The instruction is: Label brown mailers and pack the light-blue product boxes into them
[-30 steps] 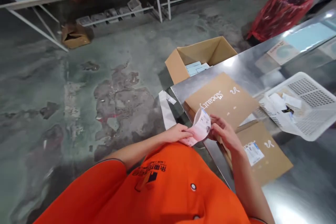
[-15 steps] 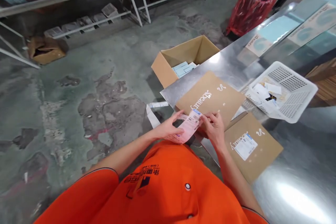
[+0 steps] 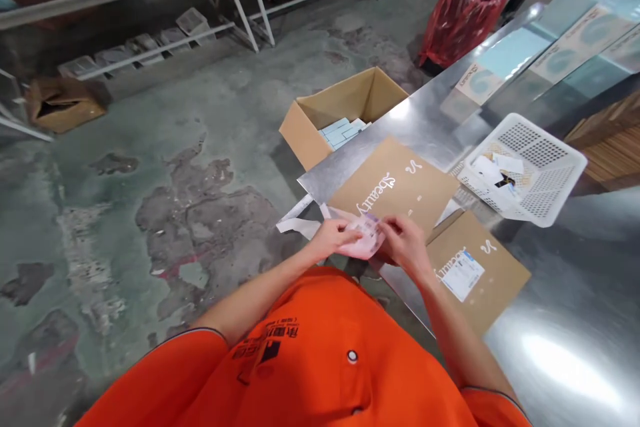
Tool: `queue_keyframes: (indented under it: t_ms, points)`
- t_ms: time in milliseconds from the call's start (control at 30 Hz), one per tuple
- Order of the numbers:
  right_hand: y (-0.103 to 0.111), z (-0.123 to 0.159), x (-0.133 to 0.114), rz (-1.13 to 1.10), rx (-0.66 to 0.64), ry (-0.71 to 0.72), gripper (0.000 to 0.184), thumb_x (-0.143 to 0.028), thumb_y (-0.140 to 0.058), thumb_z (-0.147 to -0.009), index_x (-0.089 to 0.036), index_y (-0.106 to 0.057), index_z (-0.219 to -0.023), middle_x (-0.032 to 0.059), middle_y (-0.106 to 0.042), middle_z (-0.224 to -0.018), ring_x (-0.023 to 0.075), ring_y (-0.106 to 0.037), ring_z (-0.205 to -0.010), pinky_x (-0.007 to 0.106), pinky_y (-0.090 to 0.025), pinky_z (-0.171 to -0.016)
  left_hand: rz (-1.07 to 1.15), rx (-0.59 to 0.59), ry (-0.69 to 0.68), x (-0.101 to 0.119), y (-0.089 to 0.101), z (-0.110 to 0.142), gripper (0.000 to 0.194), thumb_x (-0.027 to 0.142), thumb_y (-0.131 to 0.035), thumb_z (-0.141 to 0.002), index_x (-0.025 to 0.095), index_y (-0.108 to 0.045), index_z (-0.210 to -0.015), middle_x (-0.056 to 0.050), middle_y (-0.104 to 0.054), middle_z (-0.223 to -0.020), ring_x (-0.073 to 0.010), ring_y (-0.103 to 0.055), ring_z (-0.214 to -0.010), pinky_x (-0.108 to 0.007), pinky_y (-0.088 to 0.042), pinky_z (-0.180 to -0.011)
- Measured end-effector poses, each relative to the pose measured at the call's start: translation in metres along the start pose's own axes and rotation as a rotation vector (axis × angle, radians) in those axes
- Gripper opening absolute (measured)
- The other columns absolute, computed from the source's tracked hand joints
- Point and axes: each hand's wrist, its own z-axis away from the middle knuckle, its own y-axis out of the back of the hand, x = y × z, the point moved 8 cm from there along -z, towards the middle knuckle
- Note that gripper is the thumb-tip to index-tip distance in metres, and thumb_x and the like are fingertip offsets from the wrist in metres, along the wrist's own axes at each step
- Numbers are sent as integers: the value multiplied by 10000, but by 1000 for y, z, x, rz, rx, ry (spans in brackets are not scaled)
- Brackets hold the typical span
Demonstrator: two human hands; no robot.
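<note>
Between my hands is a pinkish-white printed shipping label (image 3: 367,240), blurred and part of a paper strip. My left hand (image 3: 333,238) is closed on its left side, thumb on top. The fingers of my right hand (image 3: 403,240) pinch its upper right corner. From the left hand a white backing strip (image 3: 300,223) loops out past the table edge. Just beyond the hands lies a flat brown "beauty" carton (image 3: 395,180) without a label. Right of it, another brown carton (image 3: 500,280) bears a white shipping label (image 3: 463,275).
A white perforated basket (image 3: 570,167) holding papers stands on the metal table (image 3: 560,293). Light-blue boxes (image 3: 520,53) line its far side. An open carton (image 3: 300,133) with small boxes sits beyond the edge, and a red-bagged bin (image 3: 463,20) stands farther back.
My left hand has moved slightly up and right along the label, its fingers now closed over it. The label has tilted flatter, and the strip's loop has shifted. The view has turned slightly right.
</note>
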Motion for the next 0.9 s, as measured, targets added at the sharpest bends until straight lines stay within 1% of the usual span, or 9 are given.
queue_keyframes:
  t_ms: [100, 300, 400, 500, 600, 667, 733, 833, 900]
  points:
    - [32, -48, 23, 246, 170, 41, 263, -419, -559, -883, -181, -670, -869, 73, -673, -864, 217, -578, -826, 353, -441, -789, -65, -40, 56, -38, 7, -2, 390, 341, -805, -576, 120, -678, -870, -34, -705, -795, -207, -649, -741, -289, -536, -643]
    - [41, -97, 48, 756, 107, 23, 568, -473, -658, -842, -139, -579, -1294, 221, -600, -1231, 370, -521, -1108, 499, -399, -925, -18, -18, 112, -93, 47, 40, 412, 404, -756, -681, 141, -780, -997, -102, -778, -1033, -306, -682, -1023, -367, -527, -924]
    - [17, -91, 35, 707, 114, 102, 507, -374, -481, -956, -114, -502, -1391, 225, -552, -1363, 362, -495, -1226, 505, -380, -1015, 70, 87, 100, -76, 71, 48, 454, 472, -763, -698, 133, -784, -1000, -120, -776, -1054, -323, -690, -1049, -384, -529, -961]
    - [-33, -68, 17, 725, 31, 189, 569, -383, -437, -981, -32, -454, -1428, 264, -426, -1500, 401, -348, -1401, 575, -251, -1135, 71, 191, 16, -34, 83, 26, 508, 499, -793, -662, 139, -770, -1020, -119, -756, -1134, -329, -674, -1107, -392, -526, -994]
    - [-82, -28, 4, 746, -148, 353, 697, -486, -482, -963, -22, -401, -1476, 267, -306, -1577, 409, -206, -1486, 593, -137, -1192, 105, 175, -12, -8, 75, -2, 667, 554, -815, -624, 139, -721, -1138, -126, -732, -1195, -330, -675, -1113, -422, -543, -982]
    - [-88, -3, 8, 709, -241, 418, 640, -496, -467, -971, -110, -433, -1480, 198, -334, -1587, 357, -208, -1501, 554, -136, -1213, 143, 96, 0, -6, 62, -11, 761, 587, -825, -607, 141, -683, -1207, -136, -712, -1237, -326, -677, -1116, -432, -548, -979]
    - [-52, 5, 30, 688, -79, 240, 592, -480, -457, -972, -153, -459, -1465, 175, -355, -1581, 355, -225, -1495, 576, -160, -1200, 163, 38, 51, -16, 50, -10, 780, 616, -831, -591, 133, -689, -1187, -147, -724, -1206, -327, -692, -1089, -436, -552, -972]
    - [33, 24, 82, 526, 356, -241, 715, -537, -520, -903, -97, -435, -1460, 254, -450, -1481, 397, -394, -1383, 588, -330, -1101, 202, -81, 162, -33, 21, 0, 755, 621, -854, -553, 117, -723, -1100, -158, -760, -1093, -334, -722, -1005, -456, -565, -940]
    - [57, 38, 108, 291, 434, -417, 768, -593, -550, -848, -78, -477, -1413, 229, -630, -1236, 343, -595, -1139, 494, -479, -948, 228, -187, 195, -36, -4, 6, 731, 610, -872, -527, 118, -742, -1052, -161, -769, -1052, -333, -729, -981, -460, -562, -940]
